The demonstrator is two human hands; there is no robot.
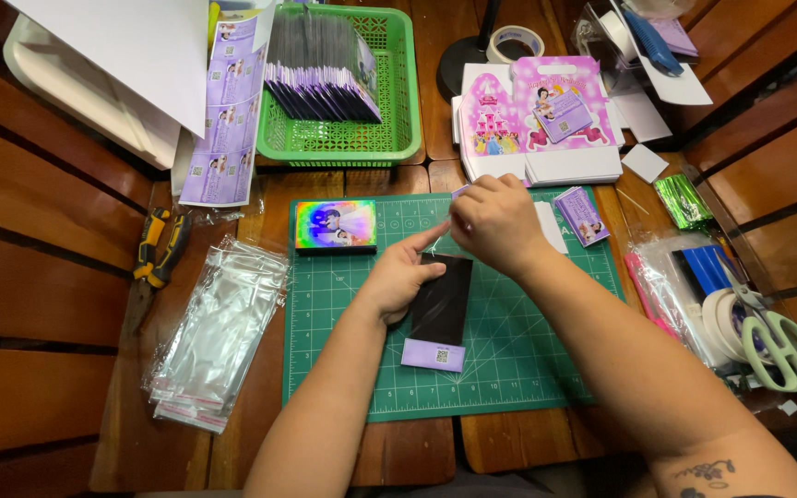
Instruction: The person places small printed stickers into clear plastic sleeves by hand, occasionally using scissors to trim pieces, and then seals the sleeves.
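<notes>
A dark packet with a purple label end (438,314) lies on the green cutting mat (509,369). My left hand (401,274) rests flat on the packet's left side, with its index finger stretched toward my right hand. My right hand (497,224) hovers over the packet's top end, fingers pinched on something small and pale; what it is cannot be made out. A stack of shiny rainbow cards (336,226) sits at the mat's far left corner.
A green basket (398,101) holds several filled purple packets. Clear sleeves (219,332) lie left of the mat, next to a yellow-handled tool (160,247). A pink printed box (537,115), purple labels (583,216), tape rolls and green-handled scissors (781,350) crowd the right side.
</notes>
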